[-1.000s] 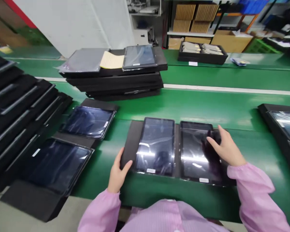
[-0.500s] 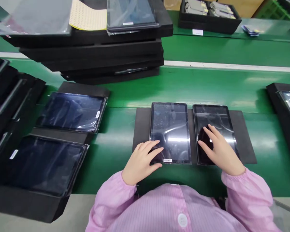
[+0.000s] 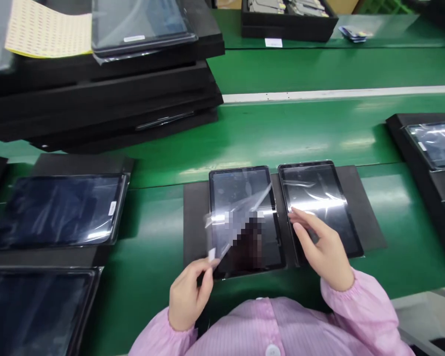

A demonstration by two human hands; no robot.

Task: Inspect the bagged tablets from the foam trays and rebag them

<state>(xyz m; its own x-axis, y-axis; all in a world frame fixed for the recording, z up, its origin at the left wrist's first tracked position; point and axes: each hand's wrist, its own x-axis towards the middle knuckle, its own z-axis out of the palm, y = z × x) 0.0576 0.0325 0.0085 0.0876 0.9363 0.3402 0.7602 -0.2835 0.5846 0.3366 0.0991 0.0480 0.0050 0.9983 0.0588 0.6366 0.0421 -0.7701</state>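
My left hand (image 3: 191,291) is pinched shut on the labelled corner of a clear protective film (image 3: 246,200). The film is folded back diagonally over the left tablet (image 3: 241,173), still lying across its upper part. Bare dark screen shows at the lower right of that tablet, partly pixelated. My right hand (image 3: 322,247) rests at the left edge of the right tablet (image 3: 315,183), thumb and fingers apart, with nothing seen held. Both tablets lie side by side on a black foam pad (image 3: 367,217).
Film-covered tablets (image 3: 63,210) on black foam lie at the left. Stacked black trays (image 3: 107,104) at the back left carry a tablet (image 3: 141,24) and a label sheet (image 3: 50,29). Another tray (image 3: 426,198) with tablets stands right. A black box (image 3: 289,24) sits at the back.
My left hand has gripped the film's corner and lifted it from the left tablet. My right hand has slid to the right tablet's left edge. The camera view has shifted.
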